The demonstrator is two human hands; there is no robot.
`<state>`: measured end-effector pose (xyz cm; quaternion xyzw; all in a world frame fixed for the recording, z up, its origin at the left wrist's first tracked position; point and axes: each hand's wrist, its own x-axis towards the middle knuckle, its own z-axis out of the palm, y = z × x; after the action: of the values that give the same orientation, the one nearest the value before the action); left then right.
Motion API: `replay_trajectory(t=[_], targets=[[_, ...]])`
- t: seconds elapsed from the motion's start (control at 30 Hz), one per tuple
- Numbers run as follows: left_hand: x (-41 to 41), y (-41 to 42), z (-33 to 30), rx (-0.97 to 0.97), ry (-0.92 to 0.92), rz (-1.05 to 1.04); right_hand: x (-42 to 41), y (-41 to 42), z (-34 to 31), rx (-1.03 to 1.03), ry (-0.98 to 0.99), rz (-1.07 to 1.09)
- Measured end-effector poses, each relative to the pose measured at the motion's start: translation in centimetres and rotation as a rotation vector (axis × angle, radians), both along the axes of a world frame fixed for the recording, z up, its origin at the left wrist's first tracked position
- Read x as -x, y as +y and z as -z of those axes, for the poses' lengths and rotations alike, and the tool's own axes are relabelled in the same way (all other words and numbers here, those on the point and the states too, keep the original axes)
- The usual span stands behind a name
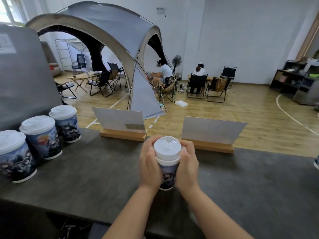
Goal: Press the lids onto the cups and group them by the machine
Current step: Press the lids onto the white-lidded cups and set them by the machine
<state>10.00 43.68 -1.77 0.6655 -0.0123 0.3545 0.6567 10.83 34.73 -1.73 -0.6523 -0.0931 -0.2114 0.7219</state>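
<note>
A printed paper cup (168,175) stands on the dark counter (103,178) in the middle, with a white lid (167,149) on its rim. My left hand (149,166) wraps the cup's left side and my right hand (187,164) its right side, thumbs up at the lid's edge. At the left stand three more printed cups with white lids on: one far back (66,124), one in the middle (42,137), one nearest me (14,156). They are lined up beside the grey machine (22,75).
Two card signs in wooden bases (122,125) (211,133) stand along the counter's far edge. Part of another cup (316,162) shows at the right edge. Beyond the counter is a room with a tent, folding chairs and seated people.
</note>
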Motion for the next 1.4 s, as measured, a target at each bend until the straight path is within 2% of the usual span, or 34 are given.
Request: replay_trajectory(t=[0.13, 0.27, 0.4, 0.63, 0.8, 0.97, 1.1, 1.4], targets=[[0.6, 0.4, -0.3, 0.065, 0.023, -0.133, -0.2, -1.3, -1.0, 0.052, -0.011, 0.041], [1.7, -1.1, -0.7, 0.148, 0.041, -0.011, -0.1, -1.0, -1.1, 0.151, 0.018, -0.094], [1.3, -1.8, -0.5, 0.187, 0.032, 0.012, 0.2, 0.1, -0.5, 0.026, 0.022, -0.134], [0.6, -2.0, 0.0, 0.192, -0.115, -0.017, 0.2, 1.3, -0.2, -0.218, -0.016, -0.130], [0.7, -2.1, -0.1, 0.186, -0.153, -0.005, -0.1, 1.4, -0.1, -0.224, -0.022, -0.105], [0.4, -1.4, -0.3, 0.169, -0.080, 0.036, 0.6, 1.3, -0.6, -0.202, -0.004, -0.113], [-0.6, 0.5, -0.2, 0.234, 0.034, 0.081, 0.6, 0.9, -1.9, -0.306, 0.171, -0.177], [1.1, -1.0, -0.4, 0.223, 0.061, 0.054, -0.1, 1.1, -1.9, -0.056, 0.133, -0.187]])
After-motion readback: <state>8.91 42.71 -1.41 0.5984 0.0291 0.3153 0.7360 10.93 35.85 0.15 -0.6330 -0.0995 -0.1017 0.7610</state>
